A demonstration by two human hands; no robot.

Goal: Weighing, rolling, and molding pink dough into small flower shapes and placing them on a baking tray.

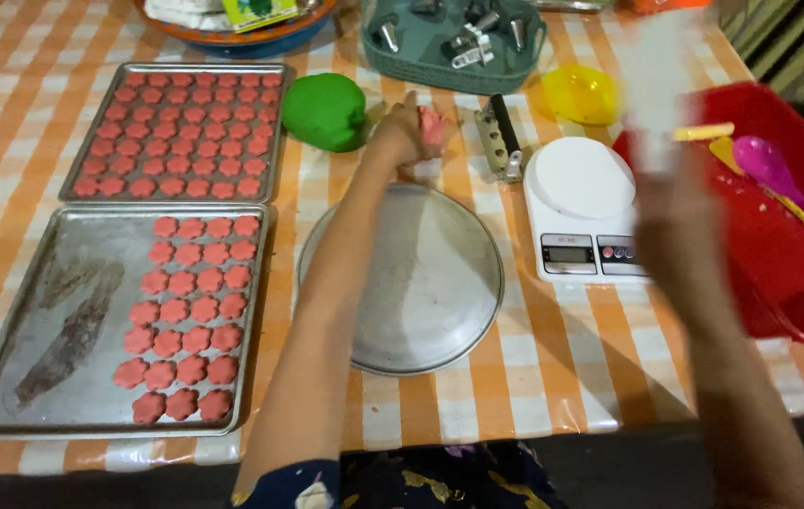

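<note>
The bench [553, 368] fills nearly the whole frame, covered by a glossy plastic cloth checked in orange and white, with broad orange bands running toward the top of the frame and paler cross bands between them. The cloth shines softly under even light from above, with faint reflections near the lower right of the bench and short, soft shadows. Its near edge runs along the bottom of the frame, where the cloth folds slightly over the side. Below that edge lies a dark floor [628, 471], plain and dim. In the upper right corner a strip of slatted, striped surface [784, 33] shows beyond the bench, too cropped to identify.
</note>
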